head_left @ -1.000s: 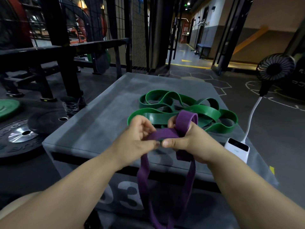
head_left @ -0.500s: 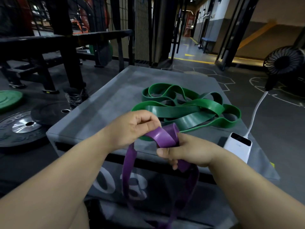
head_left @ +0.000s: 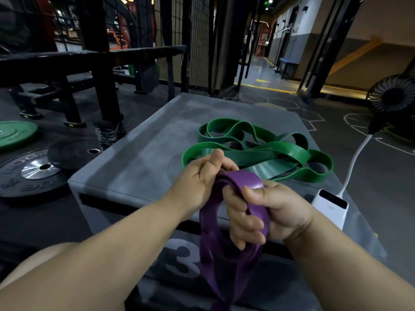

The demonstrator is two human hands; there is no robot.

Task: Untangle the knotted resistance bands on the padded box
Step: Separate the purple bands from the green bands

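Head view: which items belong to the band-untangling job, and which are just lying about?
Job: purple band, green bands, padded box, left hand and right hand holding the purple band.
Lying about: power bank, fan, black weight plates, green plate.

I'm counting one purple band (head_left: 211, 221), green bands (head_left: 285, 151) too tangled for counting, one padded box (head_left: 146, 153), one green weight plate (head_left: 15, 133), one steel-hubbed black plate (head_left: 20, 178), one plain black plate (head_left: 69, 151), one fan (head_left: 393, 95), one power bank (head_left: 330, 205).

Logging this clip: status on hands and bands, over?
Left hand and right hand both grip purple band. Green band heaped on padded box behind them. White power bank beside right wrist.
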